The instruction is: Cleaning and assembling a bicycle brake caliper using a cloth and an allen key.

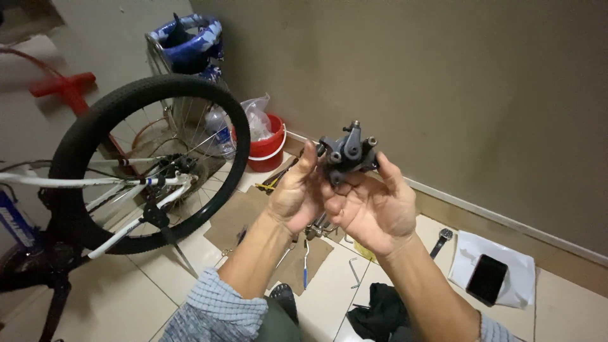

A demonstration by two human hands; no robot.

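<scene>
Grey metal brake caliper [348,154], raised at chest height between both hands, above floor tools. Left hand [295,193]: fingertips pinch its left edge. Right hand [373,209]: palm up, fingers half curled, cradling beneath. Advice: keep grip firm, turn slowly, mind small bolts.

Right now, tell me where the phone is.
In the head view the black phone lies at the lower right on a white sheet of paper on the tiled floor, near the wall, with a wristwatch just left of it.
</scene>
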